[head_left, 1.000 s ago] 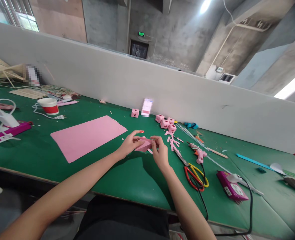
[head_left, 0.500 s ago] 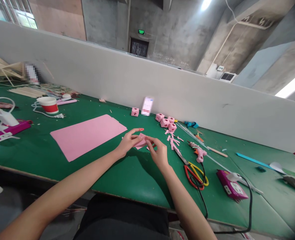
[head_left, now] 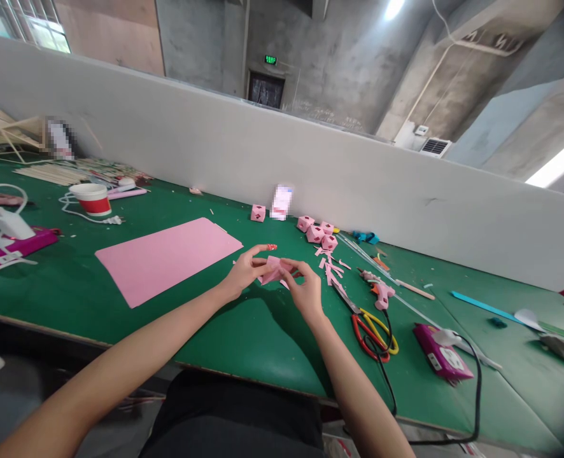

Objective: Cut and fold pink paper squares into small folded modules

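Observation:
Just above the green table, a folded piece of pink paper (head_left: 273,267) is held between both hands. My left hand (head_left: 244,272) pinches its left side, with a red-patterned nail on the raised forefinger. On the right side, my right hand (head_left: 305,285) grips the paper between thumb and fingers. Part of the paper is hidden behind the fingers. Beyond the hands stand several small pink paper boxes (head_left: 315,234) with dark red diamond marks, and one more pink box (head_left: 258,213) sits apart. Narrow pink paper scraps (head_left: 332,272) lie to the right of my right hand.
A large pink paper sheet (head_left: 167,261) lies at left. At right are scissors (head_left: 370,331) with red and yellow handles, a pink glue gun (head_left: 383,294) with its cord, and a purple power strip (head_left: 442,356). A paper cup (head_left: 92,200) stands at far left; a grey partition (head_left: 205,140) runs behind.
The pink paper has been turned slightly and its folds look more raised between the fingers. Both hands have shifted only a little; everything else lies as before.

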`<action>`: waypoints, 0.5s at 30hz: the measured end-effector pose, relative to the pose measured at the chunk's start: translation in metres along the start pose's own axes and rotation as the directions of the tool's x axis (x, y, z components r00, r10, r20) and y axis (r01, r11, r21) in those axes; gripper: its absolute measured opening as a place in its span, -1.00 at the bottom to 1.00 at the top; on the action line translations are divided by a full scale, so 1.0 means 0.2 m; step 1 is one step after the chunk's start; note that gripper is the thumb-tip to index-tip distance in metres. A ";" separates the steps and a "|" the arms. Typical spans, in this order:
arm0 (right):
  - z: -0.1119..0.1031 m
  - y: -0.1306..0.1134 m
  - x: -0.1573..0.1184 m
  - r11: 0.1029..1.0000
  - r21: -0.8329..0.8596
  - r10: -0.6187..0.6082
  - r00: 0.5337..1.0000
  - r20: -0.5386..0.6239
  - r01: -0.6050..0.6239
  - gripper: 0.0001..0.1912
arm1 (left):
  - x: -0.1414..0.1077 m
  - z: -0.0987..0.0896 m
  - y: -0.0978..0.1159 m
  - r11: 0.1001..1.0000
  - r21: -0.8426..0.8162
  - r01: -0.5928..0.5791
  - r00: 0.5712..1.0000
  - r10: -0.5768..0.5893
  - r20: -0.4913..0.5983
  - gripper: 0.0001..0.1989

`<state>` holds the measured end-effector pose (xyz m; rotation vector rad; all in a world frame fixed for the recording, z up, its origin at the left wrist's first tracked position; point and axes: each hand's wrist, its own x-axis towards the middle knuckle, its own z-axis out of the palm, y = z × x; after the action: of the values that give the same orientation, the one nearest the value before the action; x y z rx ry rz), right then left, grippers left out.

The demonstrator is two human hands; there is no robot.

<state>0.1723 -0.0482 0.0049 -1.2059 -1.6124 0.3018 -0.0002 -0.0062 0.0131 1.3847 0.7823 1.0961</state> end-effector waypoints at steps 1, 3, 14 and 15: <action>0.00 0.00 0.00 1.000 -0.003 0.003 1.000 0.000 -0.003 -0.75 | 0.00 0.00 0.00 1.000 0.012 -0.006 1.000 0.006 -0.003 -0.35; 0.00 0.00 0.00 1.000 -0.005 0.007 1.000 -0.007 -0.007 -0.75 | 0.00 0.00 0.00 0.999 0.030 -0.014 1.000 0.015 -0.008 -0.36; -0.01 0.00 0.00 0.994 0.085 0.068 0.998 -0.011 -0.067 -0.70 | 0.01 -0.01 0.00 0.999 0.041 -0.007 1.000 0.007 -0.019 -0.37; -0.01 0.00 0.00 0.995 0.081 0.064 0.998 -0.012 -0.062 -0.71 | 0.01 -0.01 0.00 0.999 0.038 -0.015 1.000 0.016 -0.019 -0.36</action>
<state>0.1739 -0.0490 0.0053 -1.1959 -1.5371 0.3939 -0.0012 -0.0037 0.0125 1.4159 0.8120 1.1133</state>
